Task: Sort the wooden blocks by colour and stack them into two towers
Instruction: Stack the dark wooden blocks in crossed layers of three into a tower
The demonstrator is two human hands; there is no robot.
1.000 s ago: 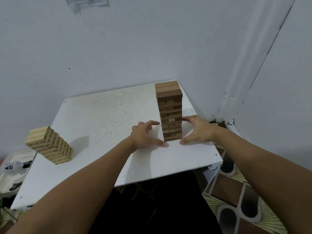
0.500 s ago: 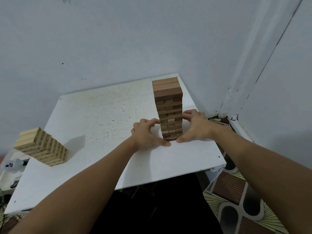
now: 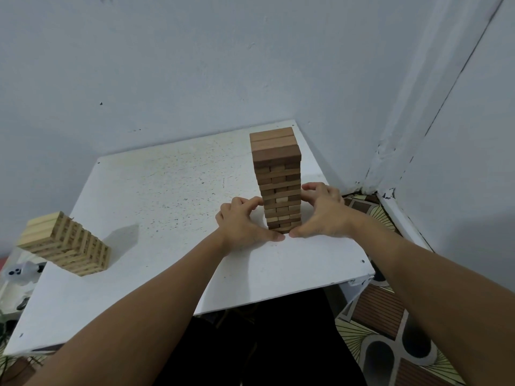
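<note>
A tall tower of dark brown wooden blocks [image 3: 276, 165] stands upright near the far right corner of the white table [image 3: 156, 188]. My left hand [image 3: 242, 227] cups its lower left side, fingers curled against the blocks and thumb at the base. My right hand [image 3: 321, 215] cups the lower right side the same way; the two thumbs almost meet in front of the bottom layer. A shorter tower of pale wooden blocks [image 3: 68, 246] stands at the table's left edge, away from both hands.
The table sits in a corner, with walls behind it and to the right. Patterned floor tiles [image 3: 390, 316] show beyond the right edge. White objects [image 3: 21, 274] lie below the left edge.
Both hands have closed in from either side onto the brown tower's base, fingers now curled against it. The view has shifted slightly.
</note>
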